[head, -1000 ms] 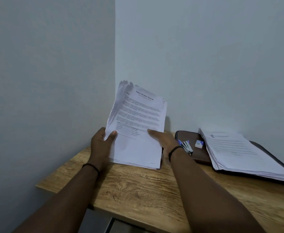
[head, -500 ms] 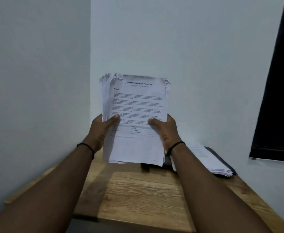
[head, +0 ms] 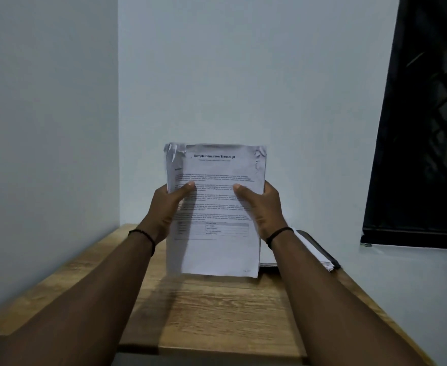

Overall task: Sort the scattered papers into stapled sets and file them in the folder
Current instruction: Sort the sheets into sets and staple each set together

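Both hands, the left hand (head: 170, 204) and right hand (head: 260, 207), grip an upright stack of papers (head: 214, 207) above the counter (head: 212, 313), apparently squaring it; stapling likely follows.

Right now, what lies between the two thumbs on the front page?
In the head view, only printed text of the paper stack; left hand and right hand hold its sides.

Left hand (head: 168, 204) and right hand (head: 262, 207) grip an upright white printed paper stack (head: 214, 249) above a light wooden table (head: 212, 313).
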